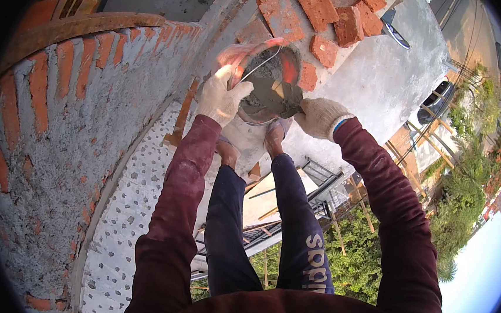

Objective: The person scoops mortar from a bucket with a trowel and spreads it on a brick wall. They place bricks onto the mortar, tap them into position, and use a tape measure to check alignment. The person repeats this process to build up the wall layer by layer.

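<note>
An orange-red bucket with a thin wire handle stands in front of my feet, holding wet grey mortar. My left hand, in a pale knit glove, is closed on the bucket's near left rim, its thumb reaching inward. In my right hand, gloved the same way, is a trowel. Its blade lies over the bucket's opening, coated with mortar. The glove hides the trowel's handle.
Several red bricks lie beyond the bucket on a concrete ledge. A brick wall with rough mortar rises at left, a wooden board along its top. Right of me, the ledge drops toward scaffolding poles, trees and a parked car.
</note>
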Available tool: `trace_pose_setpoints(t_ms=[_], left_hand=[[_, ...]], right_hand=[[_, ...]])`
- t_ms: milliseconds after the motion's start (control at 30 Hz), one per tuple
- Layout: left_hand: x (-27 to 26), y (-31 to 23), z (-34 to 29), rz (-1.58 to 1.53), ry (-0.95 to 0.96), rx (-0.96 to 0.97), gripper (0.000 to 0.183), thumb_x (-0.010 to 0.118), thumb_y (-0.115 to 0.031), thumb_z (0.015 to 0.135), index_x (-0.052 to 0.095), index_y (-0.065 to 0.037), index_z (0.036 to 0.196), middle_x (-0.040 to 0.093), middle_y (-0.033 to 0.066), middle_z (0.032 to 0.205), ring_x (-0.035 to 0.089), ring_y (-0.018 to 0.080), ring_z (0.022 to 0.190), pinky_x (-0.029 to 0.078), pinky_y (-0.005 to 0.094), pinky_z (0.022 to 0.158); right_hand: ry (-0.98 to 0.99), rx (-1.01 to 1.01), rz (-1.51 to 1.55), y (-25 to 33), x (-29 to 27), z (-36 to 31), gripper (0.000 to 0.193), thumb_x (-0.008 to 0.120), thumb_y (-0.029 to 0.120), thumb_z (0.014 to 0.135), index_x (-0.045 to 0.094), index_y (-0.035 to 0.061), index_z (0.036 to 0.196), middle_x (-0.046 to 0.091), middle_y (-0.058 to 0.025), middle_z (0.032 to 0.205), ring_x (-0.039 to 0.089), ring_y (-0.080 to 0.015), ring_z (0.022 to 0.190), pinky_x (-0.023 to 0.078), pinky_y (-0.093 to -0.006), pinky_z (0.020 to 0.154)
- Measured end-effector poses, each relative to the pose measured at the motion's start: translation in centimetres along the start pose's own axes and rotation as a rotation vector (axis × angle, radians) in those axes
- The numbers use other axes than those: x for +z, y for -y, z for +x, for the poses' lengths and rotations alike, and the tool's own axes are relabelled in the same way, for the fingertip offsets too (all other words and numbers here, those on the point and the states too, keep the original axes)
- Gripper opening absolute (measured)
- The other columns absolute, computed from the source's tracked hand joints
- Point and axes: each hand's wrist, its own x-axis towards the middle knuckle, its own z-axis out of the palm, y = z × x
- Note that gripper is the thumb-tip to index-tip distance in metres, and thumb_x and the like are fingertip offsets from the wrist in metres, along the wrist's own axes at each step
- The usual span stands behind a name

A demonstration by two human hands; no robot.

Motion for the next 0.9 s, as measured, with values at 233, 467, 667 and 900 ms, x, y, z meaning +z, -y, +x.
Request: trace_pose_setpoints(t_ms=[233, 467, 667, 900], left_hand=[[3.0, -3.6, 8.7, -0.056, 0.32, 0.114, 0.024, 0.076, -0.021, 0.091, 0.057, -0.007, 0.087, 0.05, -0.0039, 0.083, 0.046, 0.0099, 0.078, 0.043, 0.0307, 0.072], [9.7, 1.5, 14.2, -0.23, 0.354, 0.086, 0.033, 0.076, -0.02, 0.091, 0.045, -0.014, 0.082, 0.038, -0.0064, 0.083, 0.039, 0.0079, 0.078, 0.038, 0.0259, 0.075], [10.8, 2.3, 14.1, -0.179, 0.3, 0.085, 0.027, 0.073, -0.03, 0.098, 0.059, -0.009, 0.088, 0.045, -0.0059, 0.079, 0.043, 0.0079, 0.073, 0.04, 0.0275, 0.067], [10.1, 1.9, 14.4, -0.19, 0.297, 0.016, 0.032, 0.077, -0.036, 0.096, 0.064, -0.007, 0.093, 0.056, -0.0041, 0.083, 0.05, 0.0083, 0.079, 0.045, 0.029, 0.073]], right_hand=[[-0.583, 0.244, -0.184, -9.9, -1.4, -1.4, 0.024, 0.06, 0.011, 0.095, 0.057, 0.0021, 0.117, 0.073, -0.0207, 0.093, 0.075, -0.0358, 0.09, 0.059, -0.0477, 0.072], [-0.496, 0.316, -0.142, -16.5, 0.8, 7.4, 0.024, 0.058, 0.006, 0.092, 0.066, 0.0011, 0.115, 0.075, -0.0226, 0.095, 0.075, -0.0396, 0.095, 0.06, -0.0494, 0.076], [-0.305, 0.189, 0.066, -16.2, 5.8, 9.4, 0.034, 0.057, -0.001, 0.084, 0.067, 0.0012, 0.117, 0.074, -0.025, 0.098, 0.073, -0.0432, 0.099, 0.059, -0.0492, 0.08], [-0.256, 0.127, 0.164, -11.7, 5.7, 9.1, 0.031, 0.059, 0.003, 0.085, 0.065, 0.0013, 0.116, 0.072, -0.0263, 0.105, 0.071, -0.0434, 0.102, 0.056, -0.0523, 0.085]])
